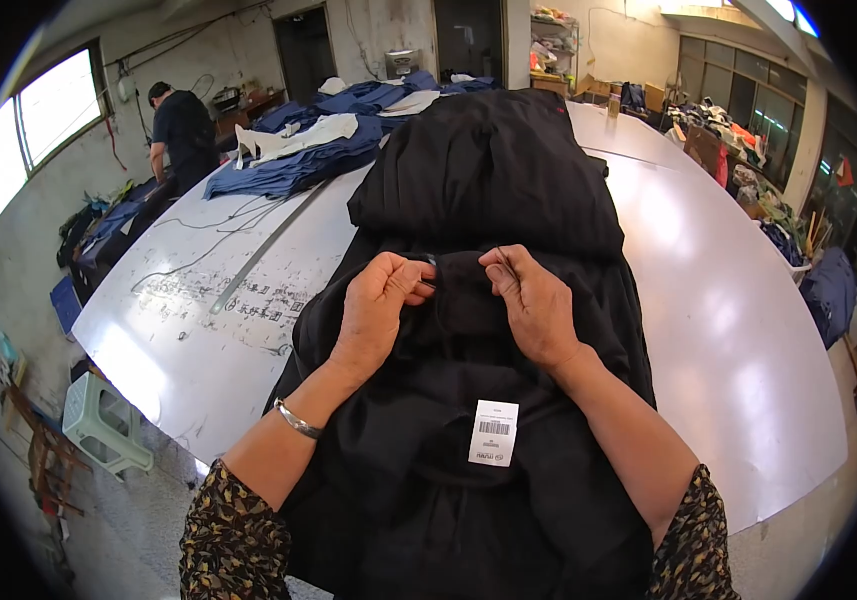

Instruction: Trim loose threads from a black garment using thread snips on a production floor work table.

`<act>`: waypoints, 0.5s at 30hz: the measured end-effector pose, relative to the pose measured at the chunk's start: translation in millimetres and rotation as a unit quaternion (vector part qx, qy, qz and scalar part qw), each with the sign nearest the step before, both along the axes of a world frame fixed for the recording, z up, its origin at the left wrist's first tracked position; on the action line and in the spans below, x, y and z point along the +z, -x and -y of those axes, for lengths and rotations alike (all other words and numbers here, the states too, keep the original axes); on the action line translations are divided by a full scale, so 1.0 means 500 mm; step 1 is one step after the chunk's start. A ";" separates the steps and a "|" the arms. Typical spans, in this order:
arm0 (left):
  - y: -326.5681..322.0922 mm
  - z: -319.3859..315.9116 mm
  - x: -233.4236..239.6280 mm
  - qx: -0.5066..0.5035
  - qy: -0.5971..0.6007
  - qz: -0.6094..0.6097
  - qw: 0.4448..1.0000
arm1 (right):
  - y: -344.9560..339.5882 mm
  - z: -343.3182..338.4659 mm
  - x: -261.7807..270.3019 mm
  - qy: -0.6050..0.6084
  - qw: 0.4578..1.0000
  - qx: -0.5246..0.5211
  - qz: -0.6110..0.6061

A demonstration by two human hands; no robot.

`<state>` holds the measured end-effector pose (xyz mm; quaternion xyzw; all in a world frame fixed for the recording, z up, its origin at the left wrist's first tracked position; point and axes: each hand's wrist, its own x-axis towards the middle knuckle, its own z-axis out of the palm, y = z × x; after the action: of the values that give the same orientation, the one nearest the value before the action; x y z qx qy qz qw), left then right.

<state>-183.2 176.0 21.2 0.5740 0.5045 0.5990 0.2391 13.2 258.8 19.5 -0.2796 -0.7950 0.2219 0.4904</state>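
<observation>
A black fabric garment (398,420) lies spread before me, its lower end hanging towards me over the table's near edge. My left hand (383,300) pinches the garment's upper edge between thumb and fingers. To its right, my right hand (533,300) grips the same edge, with a thin dark strip showing at its fingertips; whether that is fabric or a tool I cannot tell. A short stretch of the edge spans between the hands. Below them, a white printed label (493,433) lies on the garment. Just beyond rises a thick pile of black garments (488,165).
The large white table (713,300) extends to both sides. Stacked blue fabric pieces (293,161) with white pattern pieces (308,139) lie at the back left, near a long metal strip (271,247) and cables. A person (184,127) stands far left. A plastic stool (102,420) stands beside the table.
</observation>
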 end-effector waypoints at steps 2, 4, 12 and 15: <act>0.004 0.002 0.001 -0.022 -0.009 0.040 0.999 | 0.002 0.017 0.015 -0.010 0.998 0.048 0.039; -0.009 0.005 0.015 -0.052 -0.005 0.119 0.991 | -0.006 0.031 0.023 -0.003 0.995 0.050 0.092; -0.024 0.018 0.035 -0.091 0.001 0.209 0.974 | -0.006 0.031 0.019 -0.064 0.986 0.064 0.136; -0.031 0.017 0.038 -0.079 0.003 0.194 0.978 | 0.000 0.036 0.019 -0.126 0.984 0.037 0.122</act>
<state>-167.8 167.6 40.3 0.4848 0.4030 0.6765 0.3806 13.3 240.5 28.8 -0.2106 -0.8804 0.1020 0.4125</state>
